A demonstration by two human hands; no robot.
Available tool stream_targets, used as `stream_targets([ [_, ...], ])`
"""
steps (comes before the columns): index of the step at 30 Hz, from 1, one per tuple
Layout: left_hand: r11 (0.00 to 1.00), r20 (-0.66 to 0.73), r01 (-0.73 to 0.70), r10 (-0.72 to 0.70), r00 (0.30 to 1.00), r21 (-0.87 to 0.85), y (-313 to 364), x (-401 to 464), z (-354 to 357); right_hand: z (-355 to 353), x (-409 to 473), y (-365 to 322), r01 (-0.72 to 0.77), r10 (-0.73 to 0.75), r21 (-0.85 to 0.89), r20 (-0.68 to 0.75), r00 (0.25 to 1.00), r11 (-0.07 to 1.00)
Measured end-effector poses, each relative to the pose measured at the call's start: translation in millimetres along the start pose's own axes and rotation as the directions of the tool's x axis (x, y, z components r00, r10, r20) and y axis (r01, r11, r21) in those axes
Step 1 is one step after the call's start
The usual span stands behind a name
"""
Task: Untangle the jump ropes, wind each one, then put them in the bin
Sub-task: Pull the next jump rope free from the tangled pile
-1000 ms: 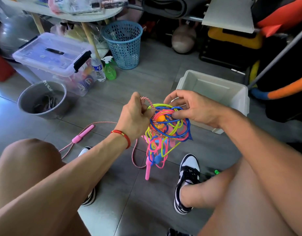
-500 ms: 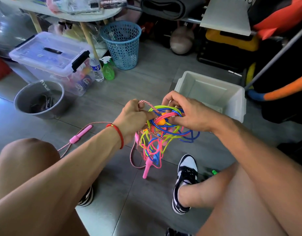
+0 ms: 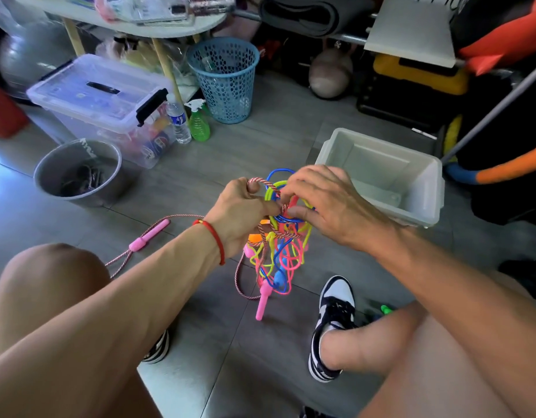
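Observation:
A tangle of jump ropes (image 3: 278,254) hangs between my knees: blue, yellow-green and pink cords knotted with a pink-and-white braided rope. My left hand (image 3: 241,212) grips a loop of the braided rope at the top of the knot. My right hand (image 3: 324,203) pinches the cords at the top right of the tangle. One pink handle (image 3: 263,300) dangles below the knot. Another pink handle (image 3: 149,235) lies on the floor to the left, its braided rope trailing to the tangle. The pale grey bin (image 3: 417,191) stands open just behind my right hand.
A grey bucket (image 3: 79,173) sits at the left. Behind it are a clear lidded storage box (image 3: 100,98), a water bottle (image 3: 177,120), a green spray bottle (image 3: 198,123) and a blue mesh basket (image 3: 226,79). My shoes (image 3: 333,312) rest on the floor below the tangle.
Both hands have drawn closer together at the top of the knot. The cords now hang in a narrower, longer bundle, and a blue loop sticks up above my right hand.

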State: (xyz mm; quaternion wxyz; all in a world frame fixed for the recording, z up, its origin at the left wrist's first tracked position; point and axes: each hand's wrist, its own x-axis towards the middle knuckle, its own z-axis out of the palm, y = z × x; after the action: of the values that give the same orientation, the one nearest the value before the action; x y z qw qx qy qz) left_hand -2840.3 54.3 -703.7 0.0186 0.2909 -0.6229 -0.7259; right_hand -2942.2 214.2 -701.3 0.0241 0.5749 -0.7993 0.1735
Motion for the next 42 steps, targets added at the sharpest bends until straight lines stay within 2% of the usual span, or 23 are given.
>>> stream_targets([
  [6,0.971,-0.087,-0.148,0.166,0.982,0.190,-6.0,0.5,1.3,7.1,3.3,-0.6,-0.029,0.018,0.095,0.116,0.993,0.995],
  [8,0.922,-0.089,-0.187,0.229,0.969,0.338,-8.5,-0.5,1.0,9.3,4.1,-1.4,-0.070,0.050,0.133,0.148,0.988,0.989],
  [10,0.830,-0.066,-0.223,0.296,0.953,0.511,-10.9,-2.6,2.1,7.7,5.6,-2.8,-0.165,0.125,0.219,0.187,0.974,0.962],
  [12,0.705,-0.003,-0.268,0.358,0.934,0.657,-13.8,-6.8,3.5,3.5,7.0,0.0,-0.325,0.247,0.385,0.237,0.939,0.864],
  [15,0.592,0.082,-0.280,0.339,0.937,0.756,-21.0,-8.7,1.7,-8.4,4.4,12.4,-0.525,0.399,0.673,0.352,0.847,0.522],
  [16,0.584,0.087,-0.257,0.304,0.949,0.770,-23.1,-9.0,0.8,-12.9,3.5,14.9,-0.538,0.416,0.700,0.362,0.834,0.469],
  [17,0.586,0.087,-0.233,0.267,0.960,0.776,-25.1,-9.5,0.2,-15.9,3.3,15.6,-0.517,0.417,0.703,0.332,0.846,0.489],
  [20,0.601,0.112,-0.205,0.189,0.976,0.772,-29.3,-10.0,2.1,-16.8,6.1,5.0,-0.357,0.364,0.613,0.120,0.924,0.705],
  [22,0.627,0.115,-0.199,0.173,0.978,0.753,-31.8,-9.3,3.8,-15.8,9.1,-4.9,-0.291,0.311,0.582,0.067,0.948,0.760],
  [24,0.689,0.111,-0.199,0.171,0.979,0.697,-35.7,-7.2,4.5,-15.6,9.6,-7.2,-0.292,0.304,0.608,0.087,0.949,0.738],
  [26,0.722,0.101,-0.215,0.198,0.975,0.658,-39.1,-6.3,6.1,-17.3,7.0,-4.4,-0.352,0.336,0.560,0.137,0.932,0.750],
  [29,0.757,0.003,-0.174,0.222,0.975,0.630,-42.1,-2.9,6.1,-18.5,2.6,2.2,-0.399,0.346,0.361,0.205,0.916,0.843],
  [33,0.837,-0.091,-0.107,0.183,0.979,0.537,-40.8,-1.5,5.7,-11.5,-2.7,8.6,-0.309,0.279,0.108,0.226,0.933,0.945],
  [35,0.885,-0.106,-0.071,0.134,0.985,0.461,-39.7,-1.6,6.8,-7.3,-4.3,11.5,-0.299,0.301,-0.038,0.190,0.934,0.953],
  [38,0.904,-0.124,-0.046,0.108,0.986,0.424,-39.1,-1.6,10.0,-0.6,-2.9,8.0,-0.327,0.365,-0.215,0.166,0.916,0.920],
  [42,0.901,-0.131,-0.056,0.123,0.984,0.430,-41.1,-0.5,11.5,4.7,-0.1,3.5,-0.323,0.381,-0.294,0.164,0.910,0.899],
])
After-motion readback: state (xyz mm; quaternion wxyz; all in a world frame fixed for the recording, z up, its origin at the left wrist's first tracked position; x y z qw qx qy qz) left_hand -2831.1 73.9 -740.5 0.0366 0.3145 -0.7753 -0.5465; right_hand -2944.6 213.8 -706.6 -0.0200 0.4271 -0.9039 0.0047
